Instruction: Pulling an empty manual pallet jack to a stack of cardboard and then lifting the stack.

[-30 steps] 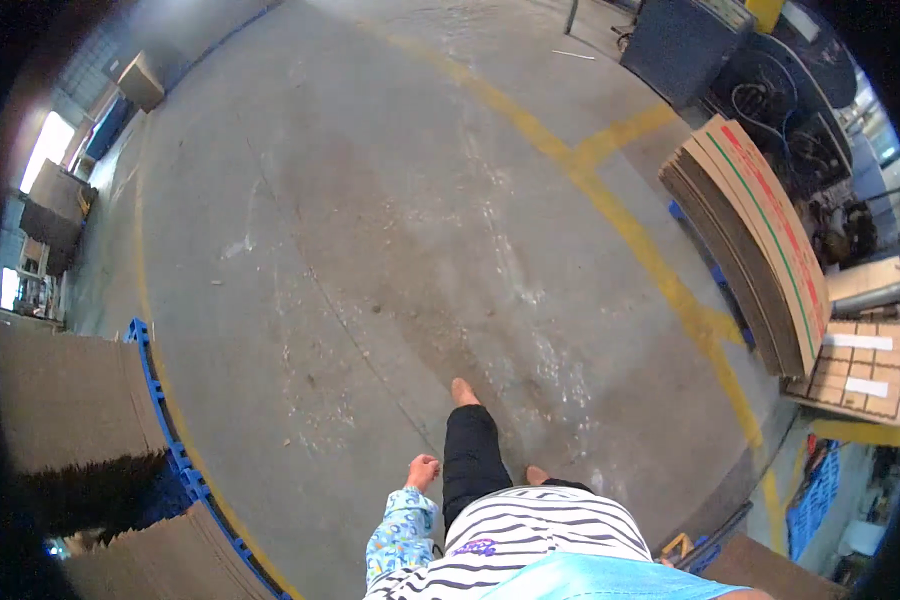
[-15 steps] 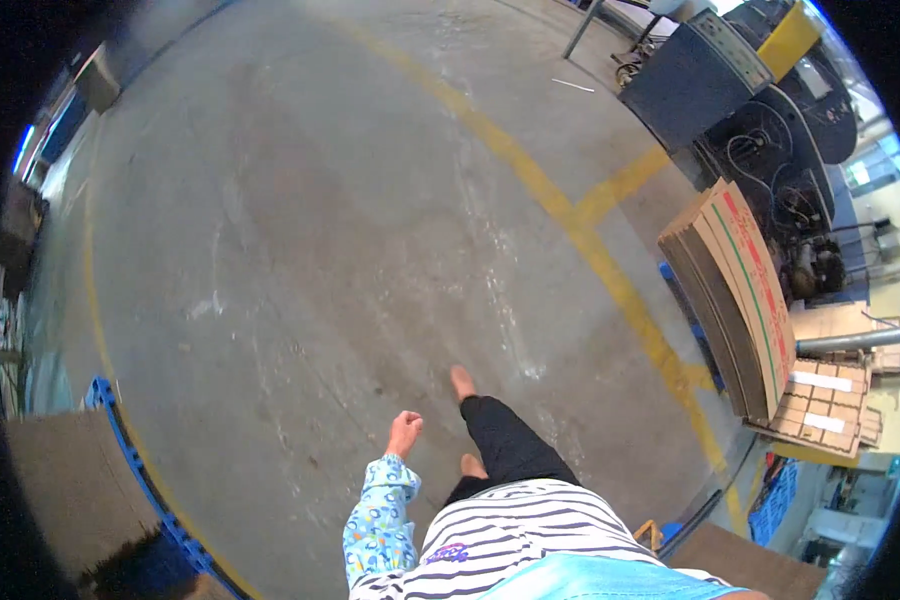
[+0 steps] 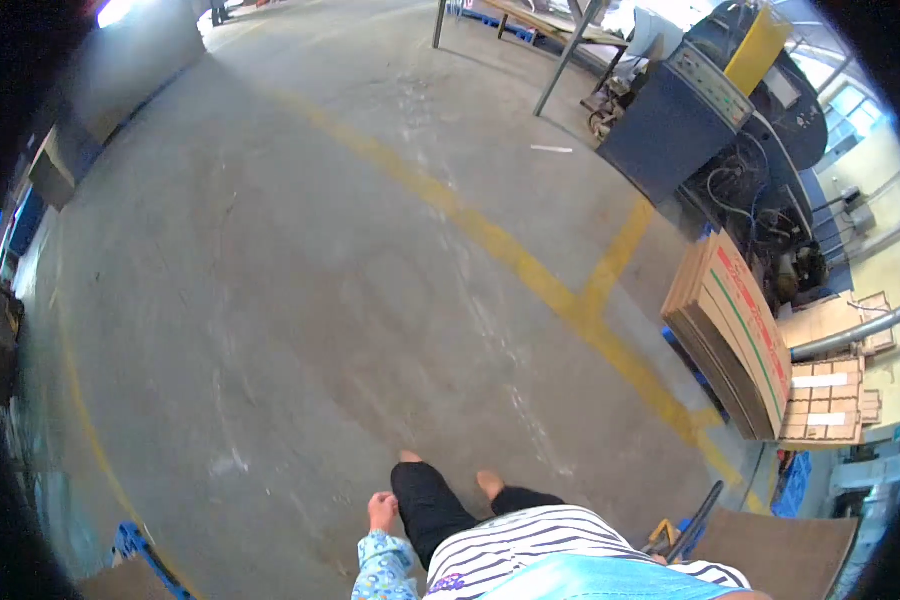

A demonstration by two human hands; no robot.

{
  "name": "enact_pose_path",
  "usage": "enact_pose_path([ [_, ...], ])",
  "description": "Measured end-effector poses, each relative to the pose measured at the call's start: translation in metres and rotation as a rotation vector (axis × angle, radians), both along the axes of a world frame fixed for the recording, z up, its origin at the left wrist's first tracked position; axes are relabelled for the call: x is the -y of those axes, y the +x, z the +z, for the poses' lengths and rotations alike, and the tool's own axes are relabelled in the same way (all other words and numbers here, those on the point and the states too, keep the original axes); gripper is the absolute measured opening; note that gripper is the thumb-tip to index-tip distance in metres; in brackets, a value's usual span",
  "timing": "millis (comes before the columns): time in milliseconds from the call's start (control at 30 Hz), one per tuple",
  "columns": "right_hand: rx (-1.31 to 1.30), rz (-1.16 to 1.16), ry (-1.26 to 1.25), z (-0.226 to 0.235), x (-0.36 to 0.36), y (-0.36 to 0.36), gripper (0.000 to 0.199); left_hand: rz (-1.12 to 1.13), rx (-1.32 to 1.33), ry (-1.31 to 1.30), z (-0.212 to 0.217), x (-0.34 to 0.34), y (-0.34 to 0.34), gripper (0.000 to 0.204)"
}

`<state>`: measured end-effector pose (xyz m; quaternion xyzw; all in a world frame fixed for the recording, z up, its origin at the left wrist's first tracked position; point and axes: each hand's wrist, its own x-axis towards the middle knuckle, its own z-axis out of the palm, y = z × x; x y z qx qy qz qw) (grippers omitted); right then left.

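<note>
My left hand (image 3: pixel 382 510) hangs beside my left leg with its fingers curled in, and nothing shows in it. A light blue patterned sleeve cover (image 3: pixel 385 568) runs up that forearm. At my right hip is an orange-and-black looped handle (image 3: pixel 697 518), with a bit of blue beside it. A small patch of skin, perhaps my right hand, shows against it, but its fingers are hidden. A brown board or sheet stack (image 3: pixel 785 550) lies behind the handle. Below me are my legs in black trousers (image 3: pixel 428 510), mid-stride on the floor.
Yellow lines (image 3: pixel 530 272) mark the grey concrete floor (image 3: pixel 340 290). On the right, flat cardboard sheets (image 3: pixel 735 345) stand stacked on a blue pallet, near a dark machine cabinet (image 3: pixel 675 125). A metal-legged table (image 3: pixel 560 60) stands ahead. A blue pallet edge (image 3: pixel 145 555) shows at lower left.
I have moved forward, and the floor lines and left pallet have slid down the view. My stride has switched legs. My left hand sits lower. The looped handle and brown board stay beside me.
</note>
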<state>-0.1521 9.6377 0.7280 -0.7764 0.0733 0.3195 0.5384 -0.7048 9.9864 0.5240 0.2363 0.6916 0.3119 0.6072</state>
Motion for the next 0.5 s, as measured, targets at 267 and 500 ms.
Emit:
enact_pose_path([
  [267,-0.011,-0.104,-0.042,0.021,-0.185,-0.129,0.027,-0.113,-0.046,-0.073,0.02,-0.204,-0.154,0.016],
  [500,-0.036,-0.19,-0.165,0.047,-0.283,-0.241,0.027,-0.229,-0.158,0.2,0.104,-0.42,-0.223,0.02],
])
